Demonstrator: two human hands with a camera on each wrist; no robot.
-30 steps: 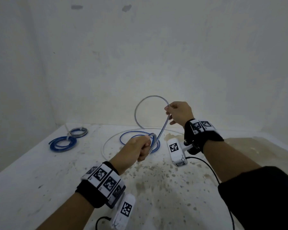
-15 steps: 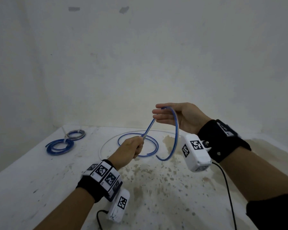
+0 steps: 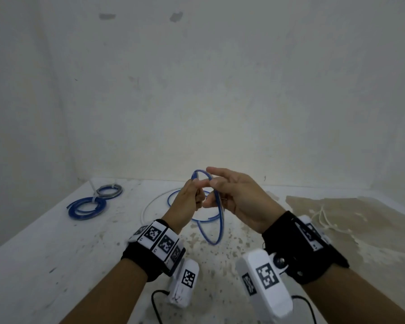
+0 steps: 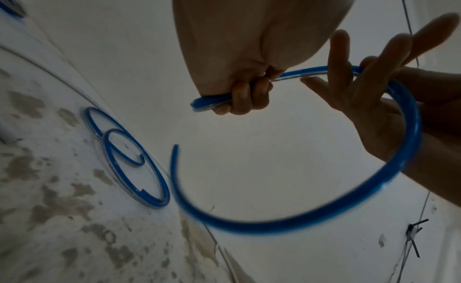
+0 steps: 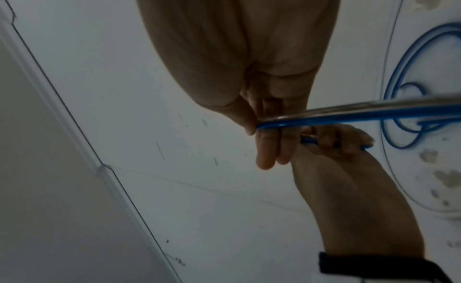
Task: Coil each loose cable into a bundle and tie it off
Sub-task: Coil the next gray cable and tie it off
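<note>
left hand (image 3: 188,199): raised above the table, its fingers curled tight round the blue cable (image 3: 219,220); in the left wrist view the cable runs out of both sides of the fist.
right hand (image 3: 237,197): just beside the left one, palm turned inward, fingers (image 4: 371,78) mostly straight and spread. the cable passes between thumb and fingers. in the right wrist view the thumb lies against it, so the hold is a loose pinch.
blue cable: held in the air between both hands, bent into a standing loop that hangs below them. its free end (image 4: 175,149) curves up clear of the table.
loose blue coil (image 3: 192,208): lies flat on the table behind the hands, unheld.
white cable (image 3: 147,206): a wide thin ring flat on the table, round the loose blue coil.
tied blue bundle (image 3: 87,208): far left of the table, bound with a white tie.
tied grey bundle (image 3: 109,190): just behind the blue bundle, close to the wall.
white ties (image 3: 325,220): a small pile on the right of the table, well apart from the hands.
table (image 3: 45,253): white, with brown stains toward the middle and right.
</note>
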